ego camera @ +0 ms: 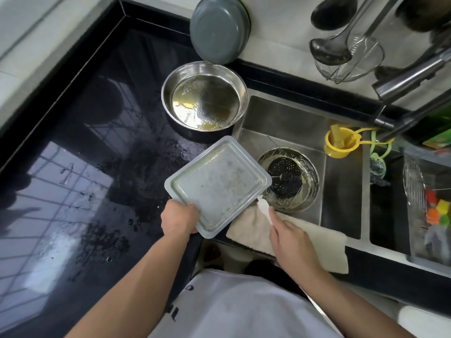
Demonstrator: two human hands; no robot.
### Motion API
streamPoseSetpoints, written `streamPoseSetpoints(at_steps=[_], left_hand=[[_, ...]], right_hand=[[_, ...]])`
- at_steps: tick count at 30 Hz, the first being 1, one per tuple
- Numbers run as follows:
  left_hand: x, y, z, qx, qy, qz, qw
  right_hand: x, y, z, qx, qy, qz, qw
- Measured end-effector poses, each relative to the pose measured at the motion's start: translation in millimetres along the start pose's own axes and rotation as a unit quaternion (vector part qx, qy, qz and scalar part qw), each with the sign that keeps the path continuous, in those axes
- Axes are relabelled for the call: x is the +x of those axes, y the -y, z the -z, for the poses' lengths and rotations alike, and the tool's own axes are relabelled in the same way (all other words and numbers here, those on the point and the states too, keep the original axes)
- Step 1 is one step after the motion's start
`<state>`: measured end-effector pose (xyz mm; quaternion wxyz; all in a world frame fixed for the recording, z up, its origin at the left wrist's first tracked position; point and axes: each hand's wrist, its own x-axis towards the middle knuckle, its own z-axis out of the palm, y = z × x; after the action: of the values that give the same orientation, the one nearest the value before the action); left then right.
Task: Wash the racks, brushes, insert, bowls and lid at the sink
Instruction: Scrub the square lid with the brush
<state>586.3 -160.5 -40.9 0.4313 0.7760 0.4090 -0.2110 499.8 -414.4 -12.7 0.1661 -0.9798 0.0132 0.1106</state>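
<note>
My left hand (179,219) grips the near corner of a square grey lid (217,186), held tilted over the sink's left edge. My right hand (289,236) pinches a small white handle (264,209), perhaps a brush, above a beige cloth (319,242) draped over the sink's front rim. In the sink (275,123) a steel bowl (310,191) holds a wire rack and a black perforated insert (284,175). A second steel bowl (203,96) with oily water stands on the wet black counter (102,147).
Grey plates (218,29) lean against the back wall. Ladles and a wire strainer (351,59) hang at the upper right, beside the faucet (412,74). A yellow cup (339,142) hangs on the sink divider. A drainer basket (429,206) with coloured items fills the right basin.
</note>
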Motion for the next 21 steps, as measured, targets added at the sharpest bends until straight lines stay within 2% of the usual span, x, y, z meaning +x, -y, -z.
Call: streamPoseSetpoints(at_steps=[4, 6, 10, 11, 13, 14, 16, 18, 20, 21], left_hand=[[5, 2, -1, -0.007, 0.005, 0.009, 1.0], [5, 3, 0, -0.012, 0.008, 0.015, 1.0], [5, 4, 2, -0.023, 0.014, 0.015, 1.0], [6, 4, 2, -0.026, 0.017, 0.012, 0.999], [7, 5, 2, -0.035, 0.017, 0.014, 0.999], [6, 5, 2, -0.039, 0.016, 0.015, 0.999], [5, 5, 2, -0.044, 0.01, 0.018, 0.999], [5, 5, 2, -0.042, 0.009, 0.019, 0.999], [8, 6, 0, -0.043, 0.009, 0.02, 0.999], [8, 6, 0, -0.045, 0.01, 0.018, 0.999]], right_hand=[[29, 3, 5, -0.007, 0.002, -0.005, 1.0], [34, 15, -6, -0.043, 0.034, 0.023, 0.998], [-7, 47, -30, -0.07, 0.194, 0.141, 0.968], [-1, 42, -29, -0.073, 0.176, 0.134, 0.973], [25, 22, -26, -0.107, 0.092, 0.063, 0.988], [31, 19, -22, -0.116, 0.082, 0.034, 0.989], [23, 32, -21, -0.09, 0.133, 0.051, 0.986], [-5, 57, -26, -0.085, 0.191, 0.133, 0.969], [-14, 62, -31, -0.093, 0.176, 0.155, 0.968], [-8, 58, -33, -0.093, 0.163, 0.12, 0.975]])
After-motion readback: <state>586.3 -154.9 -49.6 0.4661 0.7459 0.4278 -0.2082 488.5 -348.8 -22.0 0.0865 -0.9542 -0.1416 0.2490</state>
